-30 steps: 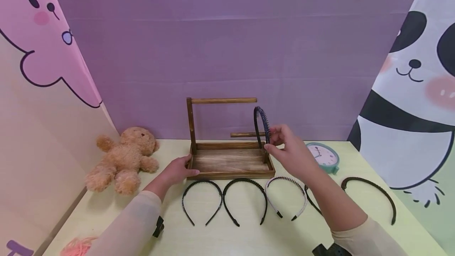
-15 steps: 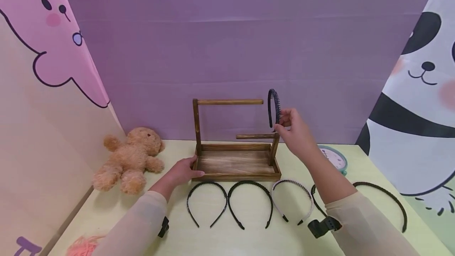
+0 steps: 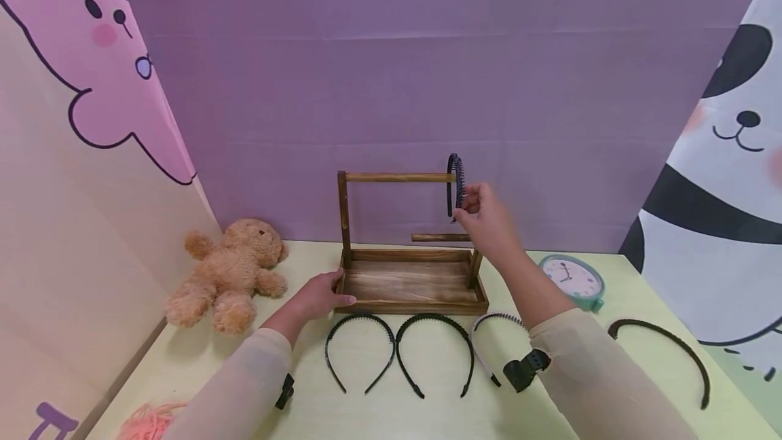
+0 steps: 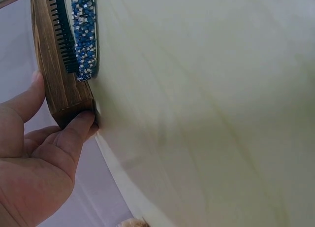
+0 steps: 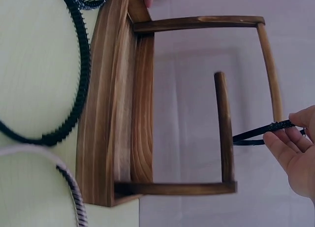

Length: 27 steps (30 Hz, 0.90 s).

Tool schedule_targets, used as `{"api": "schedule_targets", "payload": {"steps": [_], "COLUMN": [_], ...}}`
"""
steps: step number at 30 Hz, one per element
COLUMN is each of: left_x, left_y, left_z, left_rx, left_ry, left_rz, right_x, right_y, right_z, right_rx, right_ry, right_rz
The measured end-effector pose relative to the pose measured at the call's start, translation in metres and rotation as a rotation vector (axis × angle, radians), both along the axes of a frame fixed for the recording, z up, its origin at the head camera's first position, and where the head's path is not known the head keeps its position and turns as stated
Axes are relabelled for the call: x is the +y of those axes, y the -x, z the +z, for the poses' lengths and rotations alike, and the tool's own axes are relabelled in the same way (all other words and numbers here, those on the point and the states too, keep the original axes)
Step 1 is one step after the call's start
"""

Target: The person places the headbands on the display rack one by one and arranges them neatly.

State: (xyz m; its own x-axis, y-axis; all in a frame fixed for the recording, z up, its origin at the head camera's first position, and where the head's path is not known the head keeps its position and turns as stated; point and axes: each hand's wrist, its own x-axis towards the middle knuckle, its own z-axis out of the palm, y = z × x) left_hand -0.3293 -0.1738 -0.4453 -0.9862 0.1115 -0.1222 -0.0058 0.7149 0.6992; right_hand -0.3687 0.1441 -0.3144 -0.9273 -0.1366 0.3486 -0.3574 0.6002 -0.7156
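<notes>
A wooden stand [image 3: 415,306] with a shallow tray base and two horizontal bars stands on the table. My left hand [image 3: 318,296] grips its left end, thumb and fingers around the base corner in the left wrist view. My right hand [image 3: 489,219] pinches a dark toothed headband [image 3: 459,182], held upright and edge-on at the free end of the upper bar [image 3: 397,177]. The bar's tip overlaps the headband's loop in the head view. In the right wrist view the headband's two arms [image 5: 253,133] reach from my fingertips behind the lower bar [image 5: 224,123].
Along the tray's front lie a blue glittery headband [image 4: 84,40], a black one [image 3: 434,318] and a pale one [image 3: 482,352], partly under my right sleeve. A dark braided headband [image 3: 672,339] and a clock [image 3: 571,277] sit right. A teddy bear [image 3: 229,270] sits left, pink yarn [image 3: 146,421] nearer.
My right hand has lifted the headband from near the lower bar, swung it right, then brought it left to the upper bar's end. The left hand keeps its grip on the stand.
</notes>
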Motion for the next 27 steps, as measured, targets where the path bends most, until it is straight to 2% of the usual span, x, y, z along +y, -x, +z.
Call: {"api": "schedule_targets", "payload": {"steps": [15, 23, 27], "left_x": [-0.001, -0.002, -0.001], "left_y": [0.002, 0.006, 0.007], "left_z": [-0.001, -0.004, -0.005], "left_rx": [0.002, -0.006, -0.010], "left_ry": [0.021, 0.007, 0.015], "left_rz": [-0.001, 0.010, 0.012], "right_x": [-0.052, -0.077, -0.090], "right_y": [0.009, 0.011, 0.013], "right_z": [-0.018, -0.018, -0.019], "right_rx": [-0.025, -0.026, -0.058], "right_ry": [0.042, 0.018, 0.050], "right_rz": [0.074, 0.085, 0.104]}}
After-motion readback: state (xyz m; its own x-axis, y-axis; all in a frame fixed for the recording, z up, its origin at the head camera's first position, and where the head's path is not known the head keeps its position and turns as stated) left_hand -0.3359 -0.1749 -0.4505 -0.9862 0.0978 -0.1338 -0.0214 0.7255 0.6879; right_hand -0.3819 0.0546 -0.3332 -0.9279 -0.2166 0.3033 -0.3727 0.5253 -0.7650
